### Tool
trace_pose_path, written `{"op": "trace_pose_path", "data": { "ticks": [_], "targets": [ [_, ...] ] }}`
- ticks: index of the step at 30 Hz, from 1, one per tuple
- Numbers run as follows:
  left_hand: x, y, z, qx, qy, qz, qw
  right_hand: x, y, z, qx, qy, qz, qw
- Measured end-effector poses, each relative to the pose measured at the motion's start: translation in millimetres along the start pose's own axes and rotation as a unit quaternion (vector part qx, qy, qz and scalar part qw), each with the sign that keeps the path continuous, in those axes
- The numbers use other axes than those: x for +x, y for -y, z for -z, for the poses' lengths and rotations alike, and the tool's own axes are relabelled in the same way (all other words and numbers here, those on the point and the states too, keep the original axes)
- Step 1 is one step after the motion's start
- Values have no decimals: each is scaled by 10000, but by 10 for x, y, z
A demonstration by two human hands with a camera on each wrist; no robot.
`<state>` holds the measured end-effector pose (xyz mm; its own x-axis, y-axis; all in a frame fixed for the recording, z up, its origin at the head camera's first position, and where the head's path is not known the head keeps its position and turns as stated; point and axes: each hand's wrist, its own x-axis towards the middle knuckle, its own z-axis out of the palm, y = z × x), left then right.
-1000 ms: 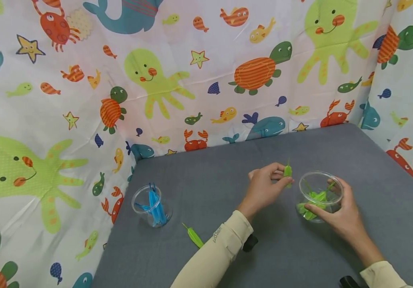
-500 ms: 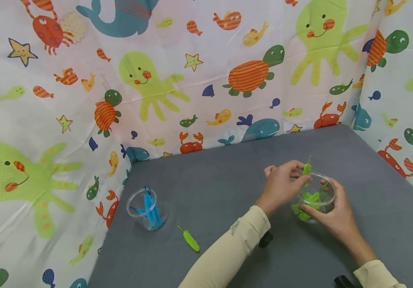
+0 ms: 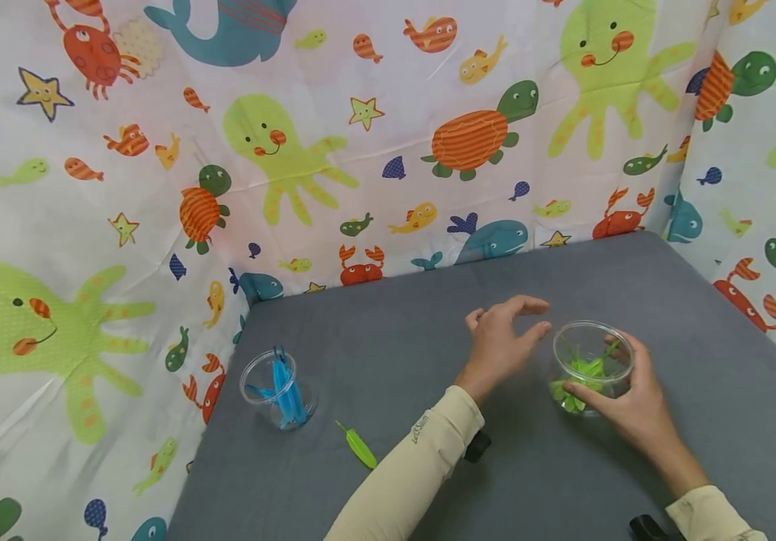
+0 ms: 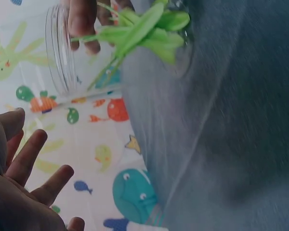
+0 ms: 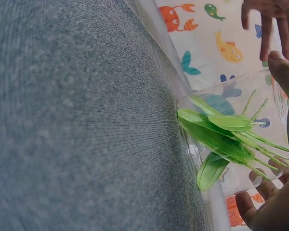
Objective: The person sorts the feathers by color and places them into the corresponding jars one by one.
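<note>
My right hand [image 3: 631, 398] grips a clear plastic cup [image 3: 593, 327] from its right side, thumb across the front and fingers behind. Several green feathers [image 5: 221, 134] stand and lean inside it, quills pointing toward the rim. Just left of the cup, my left hand [image 3: 501, 342] hovers over the table with nothing in its fingers. Those fingers are spread and bent only a little, as the left wrist view of the hand [image 4: 33, 183] also shows. One more green feather [image 3: 360, 448] lies on the table, left of my left sleeve.
A second clear cup [image 3: 252, 391] with several blue feathers [image 3: 289, 394] stands at the left of the grey table [image 3: 388, 353]. A curtain [image 3: 374, 188] printed with sea animals hangs behind and at both sides.
My left hand has carried a green feather to the cup and let it go there, then drawn back leftward without it. My right hand keeps hold of the cup.
</note>
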<state>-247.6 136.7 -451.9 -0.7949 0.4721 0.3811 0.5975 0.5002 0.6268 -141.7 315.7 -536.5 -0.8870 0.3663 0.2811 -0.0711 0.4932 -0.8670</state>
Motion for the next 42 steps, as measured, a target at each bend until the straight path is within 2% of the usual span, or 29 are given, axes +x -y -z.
{"op": "trace_pose_path", "data": {
  "ticks": [5,18,32,42],
  "targets": [
    [-38,124,120,-130,-58,265,9995,1,-8,1,-23,-17,-50,10000],
    [-244,401,459,21,30,728,9973,-14,-20,14,-270,-191,-81,9994],
    [-422,660,728,23,-120,873,9961,-3,-8,-3,-63,-61,-153,9998],
    [-565,812,903,294,-133,1114,9933,4,10,-17,-111,-61,-83,9999]
  ]
}}
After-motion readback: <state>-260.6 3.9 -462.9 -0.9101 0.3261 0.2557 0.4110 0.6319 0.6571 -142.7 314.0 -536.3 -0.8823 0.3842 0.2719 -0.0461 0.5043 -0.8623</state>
